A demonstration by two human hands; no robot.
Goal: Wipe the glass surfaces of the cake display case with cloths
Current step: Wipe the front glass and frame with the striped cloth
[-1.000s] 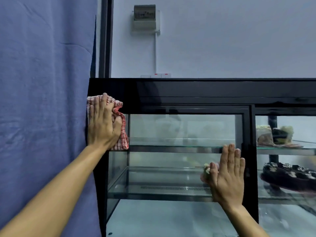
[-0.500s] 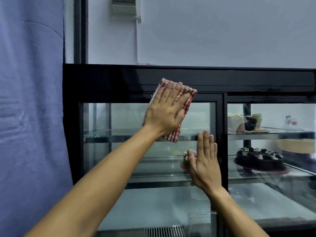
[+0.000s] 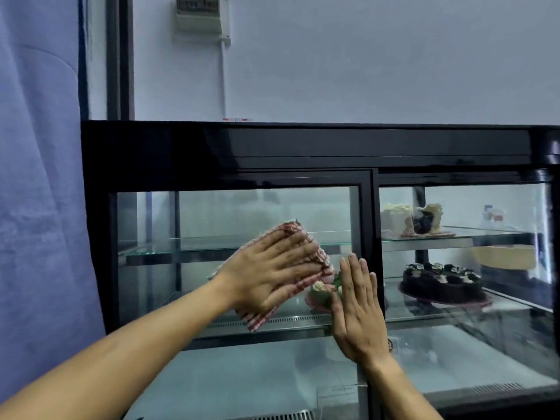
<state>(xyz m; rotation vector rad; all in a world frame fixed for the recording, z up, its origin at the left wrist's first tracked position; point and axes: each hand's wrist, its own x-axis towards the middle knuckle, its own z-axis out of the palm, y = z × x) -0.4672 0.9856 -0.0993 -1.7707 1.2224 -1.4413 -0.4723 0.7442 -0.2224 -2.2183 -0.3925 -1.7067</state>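
Two hands were on the left glass door of the display case. The left hand lay flat with fingers straight, pressing a red-and-white checked cloth against the pane near the door's right half, level with the upper glass shelf. The cloth showed beyond the fingertips at 1 o'clock and below the palm at 6 o'clock. The right hand was released, fingers straight and together, palm flat on the glass at 4 o'clock from the left hand, just beside the black centre post and holding nothing. Behind the glass, between the hands, sat a small decorated cake, partly hidden. In the right compartment a cut white cake stood on the upper shelf and a dark chocolate cake at 6 o'clock from it. A blue curtain hung at 9 o'clock from the case; a grey wall box was mounted at 12 o'clock.
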